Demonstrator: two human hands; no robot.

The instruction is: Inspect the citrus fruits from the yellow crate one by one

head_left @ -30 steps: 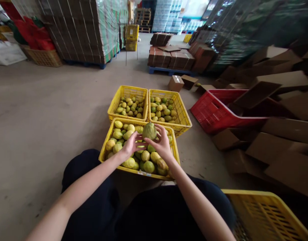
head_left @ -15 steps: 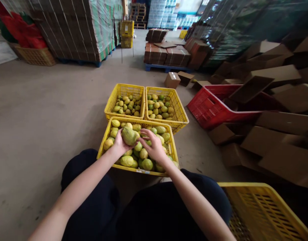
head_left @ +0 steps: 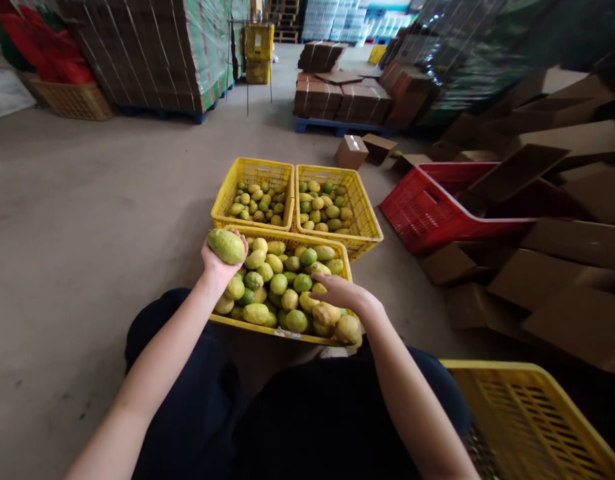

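A: What is the left hand point(head_left: 216, 265) holding?

B: It's gripping a big fruit point(head_left: 226, 247), the palm cupping it from below and the fingers curling up at its far end. The fruit is sitting above the left rear corner of the near crate point(head_left: 312, 339).

A: How is its skin looking?

B: Yellow-green, slightly uneven, with the body tapering into a long oval.

A: And the right hand point(head_left: 340, 292)?

B: Its grip is standing open, holding nothing, the fingers stretching out over the loose fruits point(head_left: 279, 284). I can't tell whether they're touching any.

A: What shapes are those fruits showing?

B: Some are looking round, others oval; a few are showing bumpy rinds, and their colours are running from green to pale yellow. They're filling the yellow plastic crate, and a paper label point(head_left: 287, 334) is clinging to its front rim.

A: What are the crates behind it carrying?

B: The back left crate point(head_left: 225, 198) and the back right crate point(head_left: 361, 207) are both showing slotted yellow walls and carrying similar fruits, lying lower inside.

A: And off to the right?

B: A red plastic crate point(head_left: 412, 207) is standing on the floor point(head_left: 112, 187), with brown cardboard boxes point(head_left: 577, 270) crowding around it.
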